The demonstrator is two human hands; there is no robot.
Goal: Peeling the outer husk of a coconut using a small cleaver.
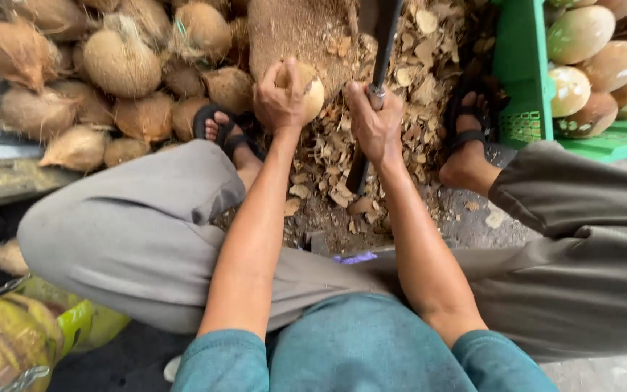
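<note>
1. Head view: the person sits low with knees wide apart, and both bare arms reach straight down and forward between the legs.
2. The left hand (281,98) lies on top of a pale, peeled coconut (312,93). Its grip is clamped on the coconut, with the fingers curled over the top and the thumb on the near side.
3. The coconut sits against the foot of a brown wooden block (299,29), just above the floor, which is covered in husk chips (328,156).
4. The right hand (375,127) is closed tight around the handle of a long dark blade (384,43). Its grip is clamped on the handle, knuckles up, wrist straight.
5. The blade points up and away from the person. It stands just beside the coconut, to its right.
6. A pile of hairy brown coconuts (121,65) lies to the left. A green crate (524,80) with smooth peeled coconuts is on the right.
7. Two feet in black sandals rest on the ground, the left foot (223,131) by the pile and the right foot (469,138) by the crate.
8. Hard to see: the left hand covers most of the coconut. The top of the blade is cut off by the picture edge, and its lower end is lost among the chips. I cannot tell if the blade touches the coconut.
</note>
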